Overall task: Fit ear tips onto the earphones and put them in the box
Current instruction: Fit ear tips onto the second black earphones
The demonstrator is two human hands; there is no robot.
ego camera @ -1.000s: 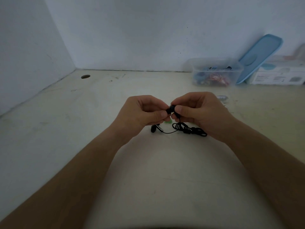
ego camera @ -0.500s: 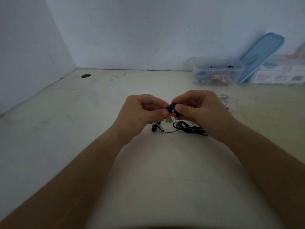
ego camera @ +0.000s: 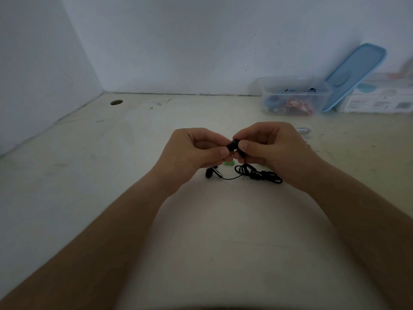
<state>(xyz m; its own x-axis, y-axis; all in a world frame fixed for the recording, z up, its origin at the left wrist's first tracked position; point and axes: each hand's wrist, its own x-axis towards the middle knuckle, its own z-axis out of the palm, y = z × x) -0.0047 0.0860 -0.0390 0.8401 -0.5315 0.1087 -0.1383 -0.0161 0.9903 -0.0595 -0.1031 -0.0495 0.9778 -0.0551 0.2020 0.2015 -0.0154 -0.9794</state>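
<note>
Both hands meet above the middle of the table. My right hand (ego camera: 266, 148) pinches a black earbud (ego camera: 233, 146), and my left hand (ego camera: 196, 151) pinches its tip end from the other side; whether an ear tip is between the fingers is hidden. The second black earbud (ego camera: 210, 172) lies on the table below my left hand. The bundled black cable (ego camera: 259, 174) rests under my right hand. A green ear tip (ego camera: 229, 163) lies just behind the hands. The clear plastic box (ego camera: 292, 96) stands at the back right.
A blue lid (ego camera: 355, 74) leans on the wall beside the box, with a white carton (ego camera: 380, 101) to its right. A small clear packet (ego camera: 304, 130) lies behind my right hand. A round hole (ego camera: 116, 102) sits in the table at the back left.
Both hands stay together on the earbud; only slight finger shifts. The cable and the second earbud on the table have not moved.
</note>
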